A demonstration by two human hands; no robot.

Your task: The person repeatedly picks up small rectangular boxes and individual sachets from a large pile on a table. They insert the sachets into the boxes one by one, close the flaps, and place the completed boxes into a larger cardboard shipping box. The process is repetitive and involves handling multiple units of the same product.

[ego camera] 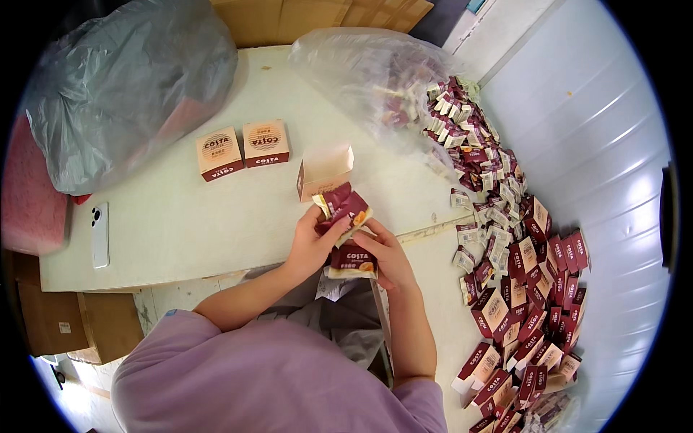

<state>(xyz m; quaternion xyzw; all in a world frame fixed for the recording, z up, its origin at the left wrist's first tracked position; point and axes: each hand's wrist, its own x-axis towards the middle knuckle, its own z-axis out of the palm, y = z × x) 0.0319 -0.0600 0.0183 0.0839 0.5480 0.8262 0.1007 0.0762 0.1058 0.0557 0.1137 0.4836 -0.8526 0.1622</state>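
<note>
My left hand (pixel 312 241) grips a few maroon-and-cream Costa coffee sachets (pixel 354 208), its thumb across them. My right hand (pixel 387 254) is closed around another Costa sachet (pixel 352 261) just below, its fingertips near the left hand's sachets. Just beyond the hands, an open-topped Costa carton (pixel 326 170) stands on the table; its inside bottom is hidden. Farther left, two closed Costa cartons, one (pixel 219 151) slightly tilted and one (pixel 266 142) straighter, rest side by side.
Many loose sachets (pixel 476 157) spill from a clear plastic bag (pixel 346 59) along the right wall. A heap of Costa cartons (pixel 490 311) lies nearer on the right. At left are a large grey plastic bag (pixel 135 92) and a white phone (pixel 100 235). Cardboard boxes (pixel 51 314) stand below the table.
</note>
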